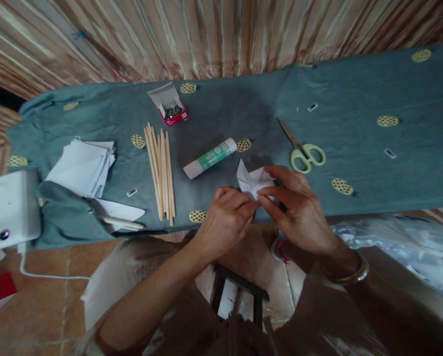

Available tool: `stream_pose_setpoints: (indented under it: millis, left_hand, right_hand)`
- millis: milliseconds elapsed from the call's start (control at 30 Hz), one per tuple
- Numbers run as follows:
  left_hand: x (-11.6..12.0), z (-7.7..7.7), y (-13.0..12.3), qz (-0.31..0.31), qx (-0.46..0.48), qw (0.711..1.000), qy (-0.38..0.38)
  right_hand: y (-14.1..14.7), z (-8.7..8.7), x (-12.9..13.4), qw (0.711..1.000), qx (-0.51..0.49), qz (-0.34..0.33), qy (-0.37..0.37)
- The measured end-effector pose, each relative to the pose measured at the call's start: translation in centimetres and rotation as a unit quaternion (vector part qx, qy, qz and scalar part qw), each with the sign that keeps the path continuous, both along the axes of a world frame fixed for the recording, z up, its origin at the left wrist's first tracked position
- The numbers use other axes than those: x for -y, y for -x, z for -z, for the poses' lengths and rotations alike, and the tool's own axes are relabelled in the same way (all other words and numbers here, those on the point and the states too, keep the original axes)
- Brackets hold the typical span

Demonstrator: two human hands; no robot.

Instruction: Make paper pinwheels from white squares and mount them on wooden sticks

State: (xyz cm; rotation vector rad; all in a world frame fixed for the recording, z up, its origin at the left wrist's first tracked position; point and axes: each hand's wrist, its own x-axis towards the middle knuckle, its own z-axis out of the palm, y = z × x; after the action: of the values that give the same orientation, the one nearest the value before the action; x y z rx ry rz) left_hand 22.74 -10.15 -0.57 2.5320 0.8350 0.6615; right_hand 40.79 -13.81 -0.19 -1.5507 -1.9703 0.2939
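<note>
A small white paper pinwheel (248, 182) with pointed, folded corners is held up near the table's front edge. My left hand (224, 215) grips its lower left side, fingers curled in. My right hand (295, 202) pinches the right side between thumb and fingers, close to the middle of the paper; part of the paper is hidden behind these fingers. Just beyond lies a glue stick (211, 158) with a green label. Scissors (303, 152) with light green handles rest a little past my right hand.
Several wooden sticks (162, 173) lie left of the glue stick. Behind them is an open red box (173, 114) of small metal pieces. White paper squares (83, 165) are stacked at the left, near a white device (11, 210) with a cable. A teal cloth (355, 163) covers the table.
</note>
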Motion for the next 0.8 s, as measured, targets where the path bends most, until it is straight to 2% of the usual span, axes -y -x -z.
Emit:
stream_pose_setpoints:
  millis: [500, 800]
  left_hand:
    - [-0.10, -0.06, 0.00, -0.006, 0.010, 0.999, 0.034]
    - [-0.13, -0.20, 0.06, -0.004, -0.005, 0.999, 0.047]
  right_hand:
    - [0.11, -0.07, 0.03, 1.000, 0.002, 0.010, 0.000]
    - [0.47, 0.05, 0.10, 0.999, 0.041, -0.006, -0.020]
